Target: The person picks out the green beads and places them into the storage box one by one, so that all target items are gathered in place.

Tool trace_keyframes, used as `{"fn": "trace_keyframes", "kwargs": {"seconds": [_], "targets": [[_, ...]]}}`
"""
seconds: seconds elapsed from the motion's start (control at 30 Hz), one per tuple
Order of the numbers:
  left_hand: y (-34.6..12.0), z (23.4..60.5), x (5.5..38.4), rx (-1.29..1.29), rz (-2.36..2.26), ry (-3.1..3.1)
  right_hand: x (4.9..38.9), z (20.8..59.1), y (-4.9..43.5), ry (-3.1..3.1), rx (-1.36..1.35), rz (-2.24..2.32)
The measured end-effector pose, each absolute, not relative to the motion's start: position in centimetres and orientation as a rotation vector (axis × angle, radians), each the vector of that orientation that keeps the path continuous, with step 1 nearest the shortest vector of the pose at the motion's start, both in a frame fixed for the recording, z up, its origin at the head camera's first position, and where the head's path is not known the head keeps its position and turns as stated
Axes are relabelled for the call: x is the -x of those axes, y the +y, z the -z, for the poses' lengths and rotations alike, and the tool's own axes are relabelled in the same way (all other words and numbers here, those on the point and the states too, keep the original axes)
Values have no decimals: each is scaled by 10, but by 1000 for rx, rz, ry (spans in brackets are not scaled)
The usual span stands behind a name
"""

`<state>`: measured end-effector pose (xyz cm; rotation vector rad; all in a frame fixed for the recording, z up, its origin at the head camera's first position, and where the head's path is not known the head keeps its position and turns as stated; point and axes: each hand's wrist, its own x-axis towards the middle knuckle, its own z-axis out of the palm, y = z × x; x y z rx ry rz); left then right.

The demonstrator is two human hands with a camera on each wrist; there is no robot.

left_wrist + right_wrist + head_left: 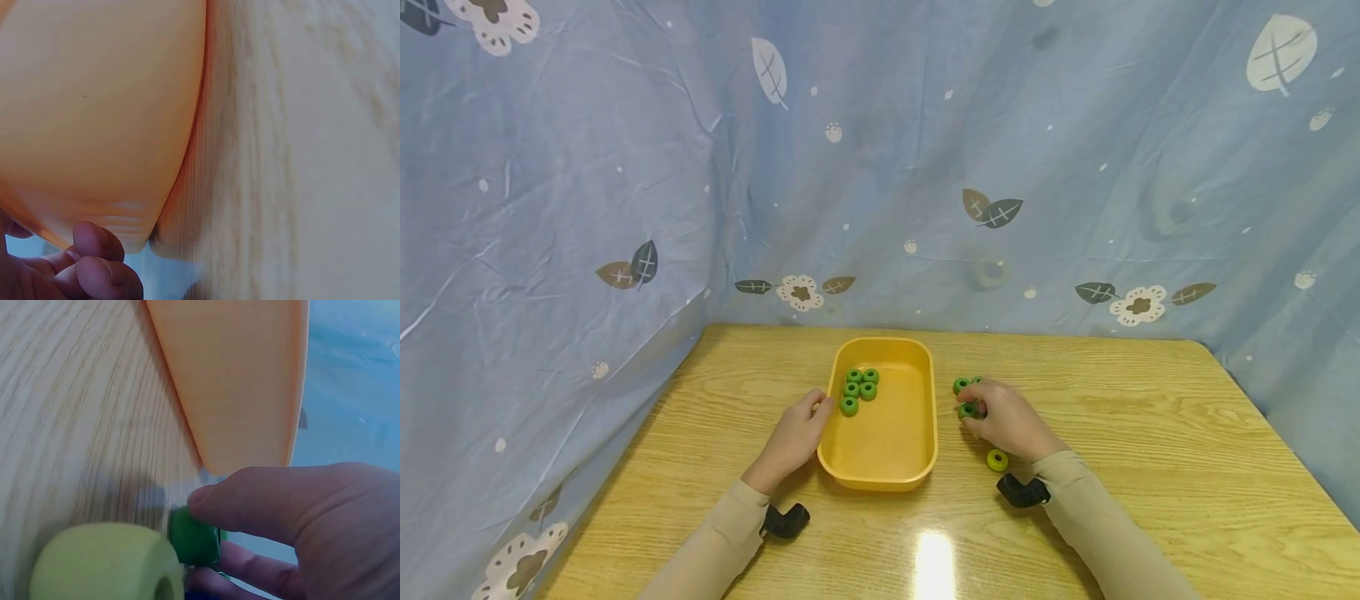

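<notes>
A yellow plastic bin [880, 484] stands on the table, with several green ring-shaped beads [851, 390] on its floor toward the back left. My left hand [792, 435] grips the bin's left rim, its curled fingers [107, 275] showing outside the wall in the left wrist view. To the right of the bin, my right hand [1011, 421] pinches a green bead [192, 536] between thumb and fingers, low over the tabletop. More green beads [962, 385] lie just beyond that hand, partly covered by it. Nearer to me sits a yellow bead [997, 461], large in the right wrist view.
The wooden table [1120, 417] reaches back to a blue patterned cloth [880, 167], which also hangs along the left and right sides. A black curved piece [1024, 492] is at the right wrist, and a similar black piece [786, 522] is at the left.
</notes>
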<state>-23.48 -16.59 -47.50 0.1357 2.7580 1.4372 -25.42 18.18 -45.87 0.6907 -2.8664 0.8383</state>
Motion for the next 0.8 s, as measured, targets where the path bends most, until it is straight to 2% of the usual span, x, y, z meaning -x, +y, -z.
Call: {"fn": "trace_keyframes", "kwargs": {"seconds": [0.8], "targets": [[-166, 475, 235, -154, -1456, 2737, 250, 451, 177, -2737, -821, -1149]]}}
